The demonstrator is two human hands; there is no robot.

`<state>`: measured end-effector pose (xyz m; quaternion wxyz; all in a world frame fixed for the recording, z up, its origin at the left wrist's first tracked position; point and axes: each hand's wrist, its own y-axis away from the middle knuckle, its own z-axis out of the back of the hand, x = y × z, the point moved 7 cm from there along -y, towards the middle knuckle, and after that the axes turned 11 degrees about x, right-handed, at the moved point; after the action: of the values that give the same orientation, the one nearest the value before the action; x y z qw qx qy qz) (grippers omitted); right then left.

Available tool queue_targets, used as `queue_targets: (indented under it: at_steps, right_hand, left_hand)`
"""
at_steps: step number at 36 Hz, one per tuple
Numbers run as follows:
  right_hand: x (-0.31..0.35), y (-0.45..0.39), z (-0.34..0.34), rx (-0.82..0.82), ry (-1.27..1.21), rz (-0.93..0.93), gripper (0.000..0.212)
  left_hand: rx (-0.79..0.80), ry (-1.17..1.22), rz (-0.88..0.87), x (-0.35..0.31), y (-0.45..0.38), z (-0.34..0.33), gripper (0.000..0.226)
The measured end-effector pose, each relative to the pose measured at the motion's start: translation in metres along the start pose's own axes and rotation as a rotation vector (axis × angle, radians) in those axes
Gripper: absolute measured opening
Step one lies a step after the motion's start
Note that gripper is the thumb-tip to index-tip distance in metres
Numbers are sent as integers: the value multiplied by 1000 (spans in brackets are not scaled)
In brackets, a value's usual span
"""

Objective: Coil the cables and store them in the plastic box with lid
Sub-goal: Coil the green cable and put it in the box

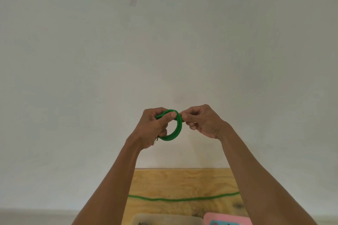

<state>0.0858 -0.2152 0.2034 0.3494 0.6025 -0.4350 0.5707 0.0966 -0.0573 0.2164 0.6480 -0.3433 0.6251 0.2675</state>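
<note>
A green cable is wound into a small coil (176, 129) held up in front of a white wall. My left hand (153, 128) grips the coil's left side, thumb laid across its top. My right hand (203, 121) pinches the coil's upper right edge with curled fingers. A loose stretch of green cable (182, 198) lies across the wooden table (182, 181) below, between my forearms. At the bottom edge, the rim of a translucent plastic box (164, 218) shows; its inside is mostly out of frame.
A pink object with a blue patch (227, 219) lies at the bottom right beside the box. The white wall (164, 51) stands right behind the table, with a patched mark near its top.
</note>
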Motion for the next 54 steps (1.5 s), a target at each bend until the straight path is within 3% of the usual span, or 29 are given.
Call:
queue_targets:
  at_steps: [3,7,12,15,19,22,32,39,47,54]
  right_hand:
    - [4,-2,3,-109,63,66,33]
    - [5,-2,-2,-232,178,131,21]
    - [-6,-2,-29,-218,444,102,24]
    - [-6,4,-38,-300,386,228,21]
    - [-12,9,-53,-307,377,245,29]
    - [-14,13,-67,-414,597,241,32]
    - [-33,27,-100,-731,815,344,30]
    - [-46,33,-128,-763,982,379,32]
    - [-79,44,-144,-782,927,301,25]
    - [-125,62,-136,-777,857,164,28]
  left_hand:
    - [-27,21,7,4,1,5,27]
    - [-80,0,0,6,2,14,23]
    - [-187,-8,-21,12,9,21,27]
    - [-200,13,-27,18,14,21,25]
    - [-259,49,-13,28,23,26,24]
    - [-261,108,-12,35,29,27,28]
    - [-267,66,3,44,53,29,42]
    - [-302,170,85,71,76,33,43]
    - [-334,173,173,105,105,34,45]
    - [-238,98,302,147,123,30,51]
